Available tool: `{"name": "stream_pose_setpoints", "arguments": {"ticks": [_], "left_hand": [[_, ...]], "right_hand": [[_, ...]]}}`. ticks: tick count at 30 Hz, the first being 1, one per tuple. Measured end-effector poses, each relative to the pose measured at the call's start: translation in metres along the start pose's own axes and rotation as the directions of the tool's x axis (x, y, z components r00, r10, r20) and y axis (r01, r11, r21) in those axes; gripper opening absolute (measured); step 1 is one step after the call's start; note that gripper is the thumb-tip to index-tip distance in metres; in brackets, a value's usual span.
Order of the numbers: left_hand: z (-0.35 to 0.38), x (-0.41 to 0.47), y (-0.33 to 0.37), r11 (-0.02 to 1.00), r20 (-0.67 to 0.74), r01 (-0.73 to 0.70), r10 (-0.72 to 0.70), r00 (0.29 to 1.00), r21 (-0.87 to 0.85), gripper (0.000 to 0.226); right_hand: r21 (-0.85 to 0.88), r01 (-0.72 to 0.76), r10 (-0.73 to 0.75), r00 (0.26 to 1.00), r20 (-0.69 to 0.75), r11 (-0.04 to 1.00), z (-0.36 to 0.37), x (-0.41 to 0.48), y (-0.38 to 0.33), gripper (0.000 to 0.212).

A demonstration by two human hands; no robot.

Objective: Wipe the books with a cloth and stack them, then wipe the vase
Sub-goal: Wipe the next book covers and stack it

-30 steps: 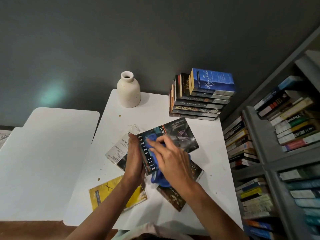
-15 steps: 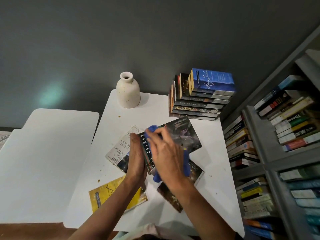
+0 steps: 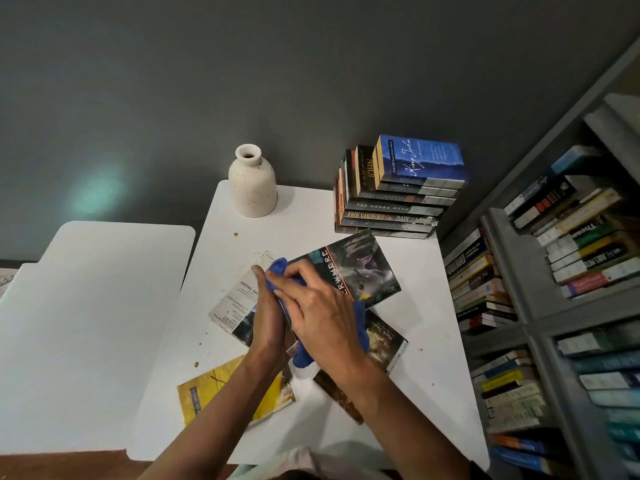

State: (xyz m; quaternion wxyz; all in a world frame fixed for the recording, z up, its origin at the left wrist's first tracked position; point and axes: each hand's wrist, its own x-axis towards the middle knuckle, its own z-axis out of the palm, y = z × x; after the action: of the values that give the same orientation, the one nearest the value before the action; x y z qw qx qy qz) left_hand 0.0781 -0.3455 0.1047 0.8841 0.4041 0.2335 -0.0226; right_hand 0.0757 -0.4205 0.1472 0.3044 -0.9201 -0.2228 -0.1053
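The right hand [image 3: 320,315] curls over a soft blue cloth [image 3: 361,329] and presses it on the near edge of a dark paperback book with a grey picture [image 3: 362,271]. The left hand [image 3: 268,315] grips that book's left side and holds it tilted up. Under it on the white table [image 3: 311,220] lie a white book [image 3: 233,303], a yellow book [image 3: 221,393] and a brown book [image 3: 386,339]. At the back stands a speckled cream clay vase [image 3: 252,185], and to its right a tall stack of books [image 3: 398,199].
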Motion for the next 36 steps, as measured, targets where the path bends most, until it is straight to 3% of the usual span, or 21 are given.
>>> {"name": "stream_pose_setpoints", "arguments": {"ticks": [3, 6, 9, 11, 14, 19, 22, 24, 29, 34, 36], "left_hand": [[-0.001, 0.001, 0.005, 0.995, 0.057, 0.069, -0.065, 0.996, -0.078, 0.055], [-0.012, 0.005, 0.009, 0.991, 0.087, 0.112, -0.106, 0.991, -0.073, 0.042], [-0.012, 0.004, 0.02, 0.995, 0.035, 0.079, -0.077, 0.996, -0.06, 0.07], [-0.01, 0.004, 0.021, 0.998, -0.03, 0.039, -0.041, 0.999, -0.051, 0.076], [-0.007, 0.003, 0.019, 1.0, -0.094, 0.005, -0.008, 0.996, -0.026, 0.066], [-0.006, 0.004, 0.019, 1.0, -0.076, -0.03, 0.03, 0.997, 0.005, 0.05], [-0.013, 0.007, 0.021, 0.999, -0.053, -0.051, 0.052, 0.997, 0.018, 0.036], [-0.013, 0.008, 0.021, 0.999, -0.056, -0.046, 0.047, 0.997, 0.018, 0.036], [-0.005, 0.003, 0.02, 0.999, -0.074, -0.022, 0.024, 0.997, 0.025, 0.063], [-0.011, 0.004, 0.022, 0.999, -0.087, -0.036, 0.039, 0.995, 0.038, 0.052], [-0.007, 0.003, 0.02, 0.998, -0.073, -0.047, 0.05, 0.996, 0.038, 0.046]], "right_hand": [[0.031, 0.031, -0.033, 0.999, 0.044, 0.999, -0.003, -0.01, 0.003, 0.026], [0.053, 0.017, -0.02, 0.998, 0.054, 0.998, -0.006, -0.025, 0.005, 0.029], [0.052, 0.002, -0.001, 1.0, -0.027, 0.999, -0.013, -0.033, 0.018, 0.03], [-0.005, -0.039, 0.039, 0.993, -0.112, 0.999, -0.02, -0.031, 0.033, 0.03], [-0.011, -0.127, 0.123, 0.973, -0.197, 0.992, -0.025, -0.03, 0.042, 0.027], [0.009, -0.008, 0.009, 0.995, -0.096, 1.0, -0.019, -0.05, 0.041, 0.032], [-0.004, -0.174, 0.168, 0.958, -0.233, 0.985, -0.036, -0.047, 0.071, 0.03], [-0.006, -0.221, 0.21, 0.938, -0.276, 0.975, -0.039, -0.039, 0.075, 0.028], [0.009, -0.012, 0.013, 0.991, -0.135, 1.0, -0.021, -0.048, 0.039, 0.027], [-0.017, -0.232, 0.215, 0.924, -0.315, 0.972, -0.044, -0.036, 0.082, 0.028], [-0.028, -0.213, 0.194, 0.931, -0.309, 0.977, -0.039, -0.031, 0.071, 0.028]]}}
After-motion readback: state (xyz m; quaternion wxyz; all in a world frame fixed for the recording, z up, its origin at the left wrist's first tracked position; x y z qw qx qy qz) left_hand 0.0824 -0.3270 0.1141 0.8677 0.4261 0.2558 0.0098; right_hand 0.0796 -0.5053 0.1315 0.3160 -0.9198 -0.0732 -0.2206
